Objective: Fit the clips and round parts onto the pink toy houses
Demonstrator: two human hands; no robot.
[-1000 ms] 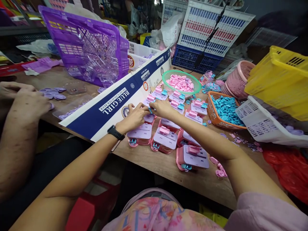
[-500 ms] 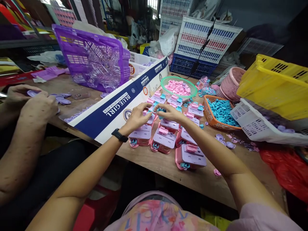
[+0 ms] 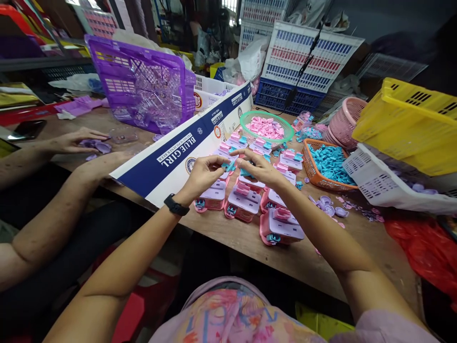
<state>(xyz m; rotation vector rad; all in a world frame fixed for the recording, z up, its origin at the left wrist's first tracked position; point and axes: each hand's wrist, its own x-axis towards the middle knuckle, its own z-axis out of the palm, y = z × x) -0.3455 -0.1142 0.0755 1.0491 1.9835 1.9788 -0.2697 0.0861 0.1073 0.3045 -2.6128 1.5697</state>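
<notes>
Left hand (image 3: 204,172): raised just above the toy cases, thumb and forefinger pinched on a small turquoise plastic clip (image 3: 228,166).
Right hand (image 3: 257,167): close beside the left, fingers curled over more turquoise pieces; whether it truly grips them, I cannot tell.
Workpieces: rows of pink and lilac plastic toy cases (image 3: 243,199) lie on the wooden table (image 3: 250,247), directly beneath both hands.
Supplies: an orange mesh basket of turquoise clips (image 3: 328,164) and a green basket of pink pieces (image 3: 266,127) sit beyond.
Step, judged: a clip is being readied for fitting; next it likely needs aligning and pressing onto a case.
Nearby: a co-worker's hand (image 3: 73,141) rests on lilac discs, left of a blue and white cardboard strip (image 3: 178,152).
</notes>
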